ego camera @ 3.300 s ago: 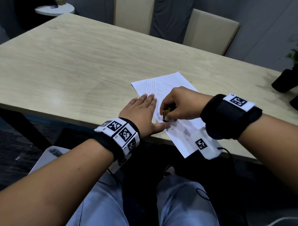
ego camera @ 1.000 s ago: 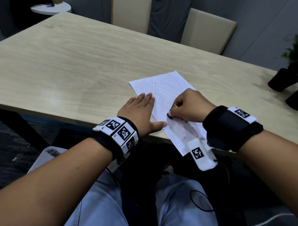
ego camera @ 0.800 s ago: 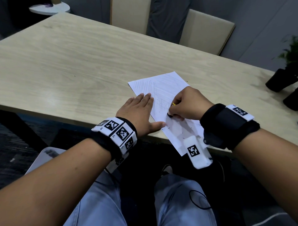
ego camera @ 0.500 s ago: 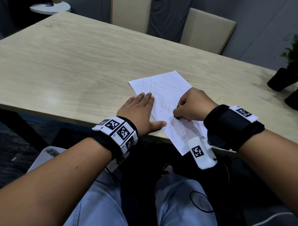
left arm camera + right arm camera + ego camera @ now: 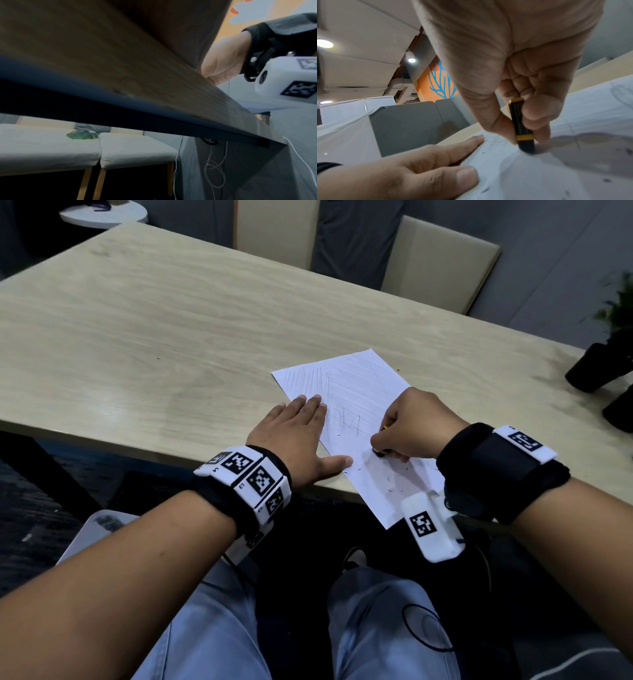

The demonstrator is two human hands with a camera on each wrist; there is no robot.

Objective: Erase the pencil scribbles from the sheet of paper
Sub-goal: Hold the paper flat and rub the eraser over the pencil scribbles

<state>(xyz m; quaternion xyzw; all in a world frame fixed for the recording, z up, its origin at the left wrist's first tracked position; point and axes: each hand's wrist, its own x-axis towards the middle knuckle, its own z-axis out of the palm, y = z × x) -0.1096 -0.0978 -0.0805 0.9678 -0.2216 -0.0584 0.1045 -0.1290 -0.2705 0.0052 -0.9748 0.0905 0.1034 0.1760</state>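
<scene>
A white sheet of paper (image 5: 356, 392) with faint pencil scribbles lies at the near edge of the wooden table (image 5: 154, 320), one corner hanging over it. My left hand (image 5: 294, 436) lies flat on the sheet's left edge, fingers straight, thumb (image 5: 453, 180) spread onto the paper. My right hand (image 5: 414, 426) pinches a black eraser with yellow bands (image 5: 522, 128) between thumb and fingers, its dark tip pressed on the paper (image 5: 573, 169). Dark eraser crumbs lie scattered on the near part of the sheet. The left wrist view shows only the table's underside and my right hand (image 5: 223, 60).
Two beige chairs (image 5: 442, 261) stand at the far side of the table. Dark plant pots (image 5: 589, 368) sit at the right edge. A small round white table (image 5: 102, 213) is at the far left. My knees in jeans (image 5: 376, 628) are below the table edge.
My right hand has rubbed the eraser back and forth over the middle of the sheet and now sits slightly nearer and to the right. More crumbs lie on the paper. The left hand stays put.
</scene>
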